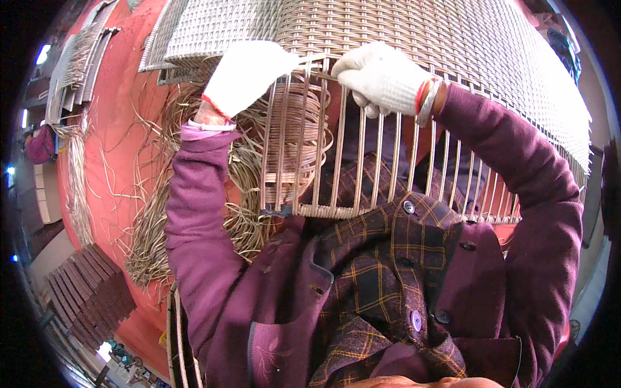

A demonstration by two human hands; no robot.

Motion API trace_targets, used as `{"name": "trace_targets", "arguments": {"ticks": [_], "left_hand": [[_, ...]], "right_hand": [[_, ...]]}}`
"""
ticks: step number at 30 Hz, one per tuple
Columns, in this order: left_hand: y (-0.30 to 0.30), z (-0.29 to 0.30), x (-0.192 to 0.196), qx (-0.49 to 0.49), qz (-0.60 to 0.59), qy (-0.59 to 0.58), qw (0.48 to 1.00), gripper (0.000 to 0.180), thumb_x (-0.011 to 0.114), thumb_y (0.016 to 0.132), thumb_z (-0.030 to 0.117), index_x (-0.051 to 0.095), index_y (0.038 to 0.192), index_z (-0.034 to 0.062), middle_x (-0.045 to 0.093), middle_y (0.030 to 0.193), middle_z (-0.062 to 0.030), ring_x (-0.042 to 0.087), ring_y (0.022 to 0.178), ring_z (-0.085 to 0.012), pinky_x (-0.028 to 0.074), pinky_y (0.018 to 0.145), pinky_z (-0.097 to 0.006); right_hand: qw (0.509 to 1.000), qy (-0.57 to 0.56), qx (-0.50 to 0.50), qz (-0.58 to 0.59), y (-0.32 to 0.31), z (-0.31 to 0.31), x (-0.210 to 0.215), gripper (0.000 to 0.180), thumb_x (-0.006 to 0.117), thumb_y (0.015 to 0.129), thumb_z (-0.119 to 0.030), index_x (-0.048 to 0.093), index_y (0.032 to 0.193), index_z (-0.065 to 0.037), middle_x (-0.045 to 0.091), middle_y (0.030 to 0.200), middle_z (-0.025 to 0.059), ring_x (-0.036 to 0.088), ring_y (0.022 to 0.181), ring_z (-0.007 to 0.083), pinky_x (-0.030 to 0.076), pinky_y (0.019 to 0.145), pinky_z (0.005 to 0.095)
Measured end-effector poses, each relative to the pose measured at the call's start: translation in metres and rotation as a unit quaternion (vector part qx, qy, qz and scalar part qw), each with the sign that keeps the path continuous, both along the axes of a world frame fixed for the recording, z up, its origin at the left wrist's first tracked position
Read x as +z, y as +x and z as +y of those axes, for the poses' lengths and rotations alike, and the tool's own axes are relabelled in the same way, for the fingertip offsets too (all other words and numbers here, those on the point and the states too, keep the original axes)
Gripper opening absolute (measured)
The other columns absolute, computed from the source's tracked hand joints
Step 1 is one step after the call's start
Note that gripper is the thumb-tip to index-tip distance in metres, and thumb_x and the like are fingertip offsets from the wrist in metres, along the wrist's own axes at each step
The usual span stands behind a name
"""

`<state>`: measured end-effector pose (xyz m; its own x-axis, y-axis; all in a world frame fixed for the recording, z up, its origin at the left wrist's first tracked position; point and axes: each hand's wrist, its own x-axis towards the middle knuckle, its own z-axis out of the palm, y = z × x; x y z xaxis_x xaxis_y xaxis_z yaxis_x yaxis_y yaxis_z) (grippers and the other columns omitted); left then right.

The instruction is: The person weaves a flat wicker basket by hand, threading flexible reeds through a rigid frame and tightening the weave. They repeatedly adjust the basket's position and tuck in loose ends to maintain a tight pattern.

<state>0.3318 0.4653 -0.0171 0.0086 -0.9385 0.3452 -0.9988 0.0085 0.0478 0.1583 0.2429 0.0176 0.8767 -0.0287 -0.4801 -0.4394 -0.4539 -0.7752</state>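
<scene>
A large wicker panel (388,32) lies before me, woven in greyish-tan strands. Its near part is a row of bare upright rods (359,152) ending in a wrapped edge bar (333,212) close to my body. Both hands wear white knit gloves with red cuffs. My left hand (249,74) is at the weave's edge, fingers pressed together; bright glare hides what is in them. My right hand (381,76) is closed, its thumb and forefinger pinching a wicker strand (317,73) that runs across the rods between the hands.
Behind the rods sits a coil of tan strands (301,126). A big loose heap of strands (158,242) spreads on the red surface (119,142) at left. Brown slatted pieces (90,294) lie at lower left, and more woven pieces (81,61) at far left. Another person (42,143) shows there too.
</scene>
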Motion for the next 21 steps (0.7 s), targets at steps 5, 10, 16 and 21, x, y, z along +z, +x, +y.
{"name": "trace_targets", "arguments": {"ticks": [5, 10, 16, 21], "left_hand": [[0.003, -0.009, -0.002, -0.02, -0.11, 0.017, 0.994, 0.014, 0.066, 0.096, 0.023, 0.078, 0.104, 0.0185, 0.07, 0.089, -0.0054, 0.071, 0.084, -0.0283, 0.056, 0.073, -0.044], [0.008, -0.006, 0.008, -0.036, -0.111, 0.091, 0.989, 0.021, 0.068, 0.09, 0.016, 0.076, 0.109, 0.0149, 0.07, 0.097, -0.0053, 0.069, 0.09, -0.0279, 0.053, 0.078, -0.043], [0.008, -0.017, -0.003, -0.085, -0.093, 0.035, 0.991, 0.019, 0.068, 0.091, 0.016, 0.077, 0.107, 0.0127, 0.072, 0.096, -0.0071, 0.071, 0.09, -0.029, 0.056, 0.078, -0.043], [0.008, -0.021, -0.005, -0.039, -0.081, 0.116, 0.989, 0.017, 0.067, 0.094, 0.016, 0.077, 0.108, 0.0114, 0.072, 0.096, -0.0093, 0.072, 0.088, -0.03, 0.057, 0.077, -0.044]], "right_hand": [[0.997, 0.028, 0.041, 0.064, 0.017, -0.002, 0.003, 0.032, 0.052, 0.104, -0.013, 0.068, 0.128, 0.002, 0.067, 0.065, 0.0041, 0.067, 0.049, 0.0134, 0.05, 0.04, 0.025], [0.994, 0.055, 0.063, 0.064, 0.022, -0.006, -0.002, 0.031, 0.051, 0.104, -0.013, 0.068, 0.122, 0.007, 0.069, 0.069, 0.0051, 0.07, 0.051, 0.0126, 0.054, 0.042, 0.0225], [0.982, 0.164, -0.049, 0.075, 0.018, -0.003, -0.006, 0.027, 0.06, 0.104, -0.016, 0.072, 0.118, 0.004, 0.068, 0.072, 0.0052, 0.066, 0.052, 0.0106, 0.049, 0.041, 0.0212], [0.965, 0.193, -0.177, -0.019, 0.013, 0.005, -0.026, 0.02, 0.072, 0.1, -0.015, 0.075, 0.094, 0.004, 0.073, 0.078, 0.0105, 0.07, 0.057, 0.0155, 0.049, 0.042, 0.0261]]}}
